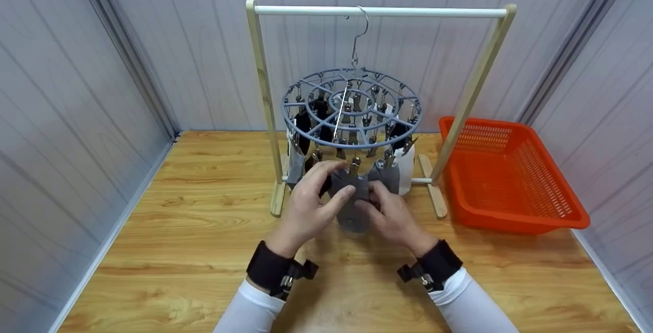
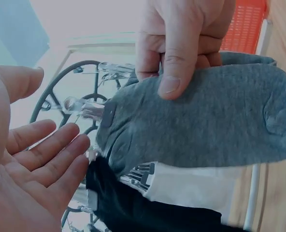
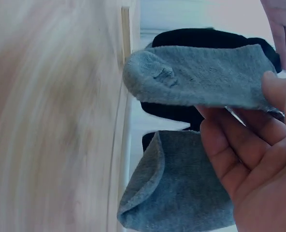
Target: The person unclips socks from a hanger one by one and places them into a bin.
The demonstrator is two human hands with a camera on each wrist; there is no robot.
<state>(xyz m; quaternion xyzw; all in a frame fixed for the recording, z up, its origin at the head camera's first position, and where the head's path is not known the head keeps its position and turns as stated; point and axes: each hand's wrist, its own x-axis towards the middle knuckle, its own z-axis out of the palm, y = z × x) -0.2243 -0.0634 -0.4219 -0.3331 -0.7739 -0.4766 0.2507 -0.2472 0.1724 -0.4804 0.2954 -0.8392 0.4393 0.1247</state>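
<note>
A gray sock (image 2: 196,121) hangs at the near edge of a round clip hanger (image 1: 352,146), pinched along its right side by the right hand (image 1: 395,215); the left hand (image 1: 308,200), fingers extended, is just left.

Soft, even light fills the head view, perhaps from above, with dim shadows on the table (image 1: 204,210) below the left hand (image 1: 308,208) and right hand (image 1: 400,218). The left wrist view is cool and hazy: wall (image 2: 104,19) bleached, clips (image 2: 91,110) pale and soft, the sock (image 2: 196,121) fairly crisp. In the right wrist view, the table's grain smears out of focus and the upper right glares white.
</note>
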